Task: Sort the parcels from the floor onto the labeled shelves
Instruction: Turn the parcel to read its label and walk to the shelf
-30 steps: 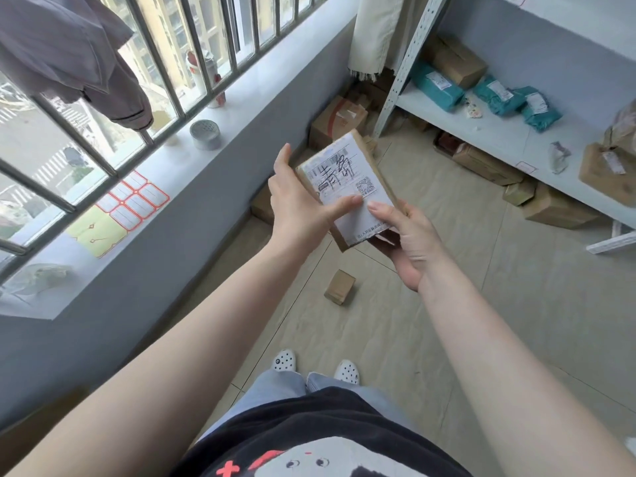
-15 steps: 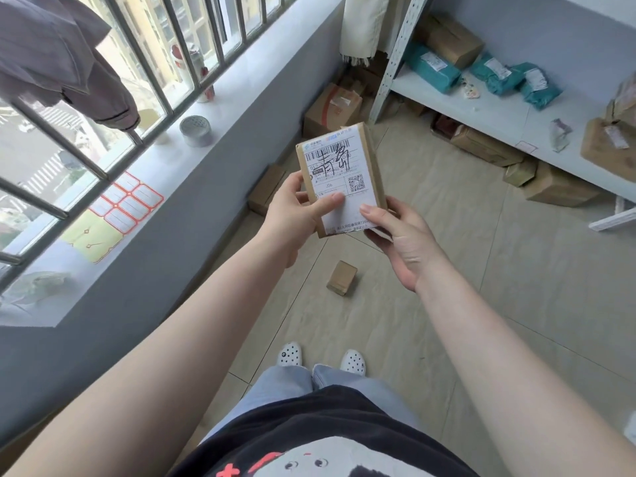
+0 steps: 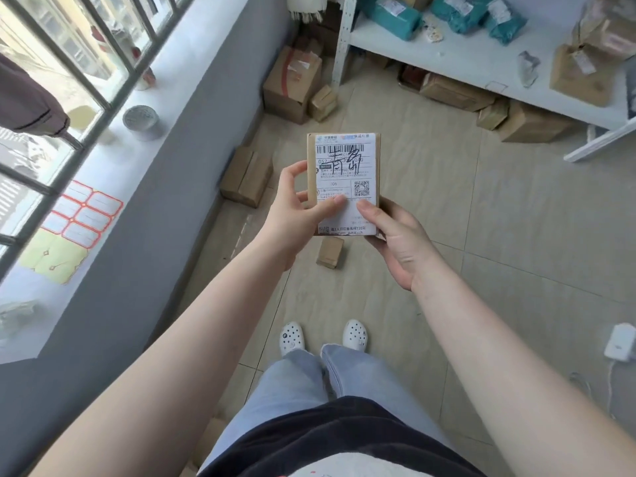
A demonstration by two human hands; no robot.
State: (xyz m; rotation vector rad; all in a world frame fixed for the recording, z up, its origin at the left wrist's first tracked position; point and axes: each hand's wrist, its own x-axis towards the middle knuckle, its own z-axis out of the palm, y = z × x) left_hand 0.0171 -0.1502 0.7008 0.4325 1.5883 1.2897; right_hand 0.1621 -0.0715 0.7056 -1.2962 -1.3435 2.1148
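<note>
A small brown cardboard parcel (image 3: 344, 166) with a white shipping label and black handwriting faces me, held upright in front of my chest. My left hand (image 3: 296, 215) grips its left edge with the thumb on the label. My right hand (image 3: 395, 242) supports its lower right corner from beneath, thumb on the label. The white shelf (image 3: 464, 60) at the upper right carries teal bags (image 3: 392, 15) and brown parcels (image 3: 581, 74). More brown boxes lie on the floor: a tiny one (image 3: 329, 252) below the parcel, one by the wall (image 3: 246, 176), a larger one (image 3: 292, 85) in the corner.
Several boxes (image 3: 488, 108) sit under the shelf. A grey wall and window ledge run along the left, with a sheet of red-edged labels (image 3: 82, 215) and a tape roll (image 3: 141, 119) on it. A white charger (image 3: 619, 342) lies on the tiled floor at right.
Both hands have turned the parcel from tilted to upright with its label square to me. The view has tipped further down toward the floor and my feet.
</note>
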